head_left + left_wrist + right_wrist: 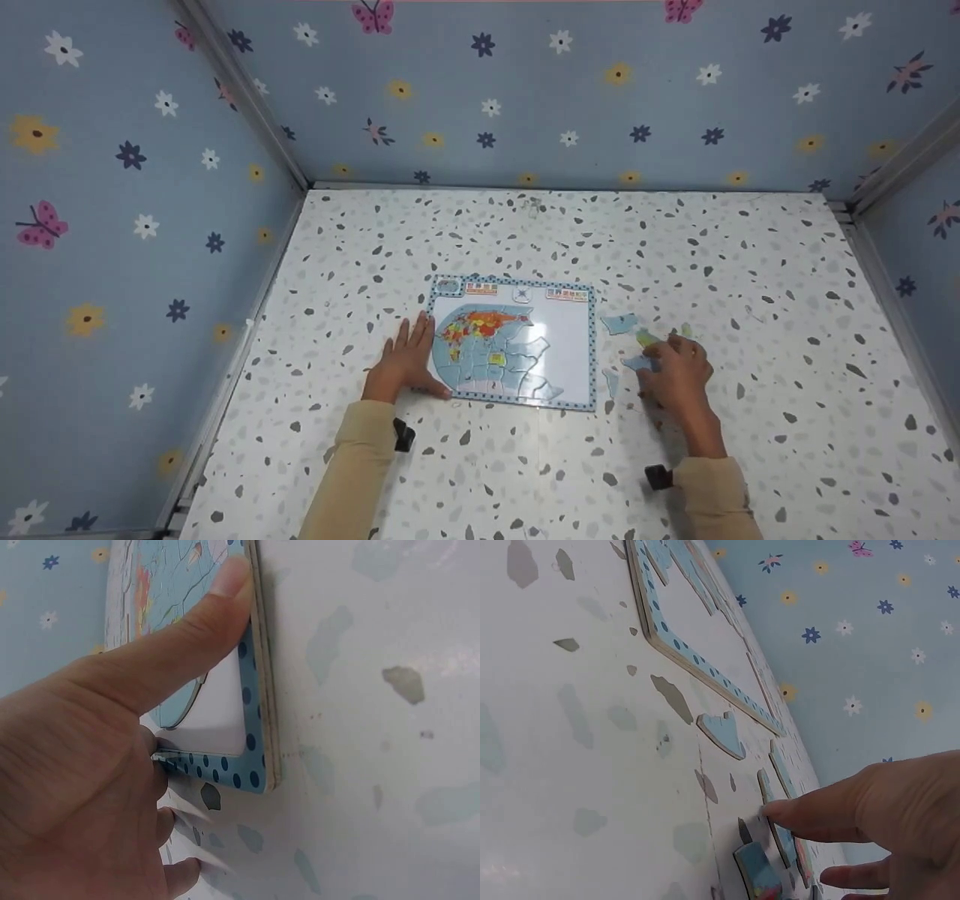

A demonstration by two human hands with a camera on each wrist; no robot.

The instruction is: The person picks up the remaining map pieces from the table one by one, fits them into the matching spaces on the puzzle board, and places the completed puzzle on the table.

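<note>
A world map jigsaw board (pixel 566 345) with a dotted blue border lies flat on the table. Joined map pieces (pixel 472 367) fill its left part; its right part shows bare white. My left hand (pixel 405 364) rests at the board's left side, thumb lying over the front border and fingers spread along the edge. To the right of the board, my right hand (pixel 679 375) is lowered among loose puzzle pieces. In the right wrist view its thumb touches the edge of a blue piece (pixel 781 836), with a gap between thumb and fingers.
Loose pieces lie beside the board's right edge: a blue one (pixel 619 324) at the back, a narrow one (pixel 612 382) nearer the front and a green one (pixel 686 330) beyond the right hand. Flower-patterned panels (pixel 525 97) enclose the speckled table (pixel 525 480) at the back and sides.
</note>
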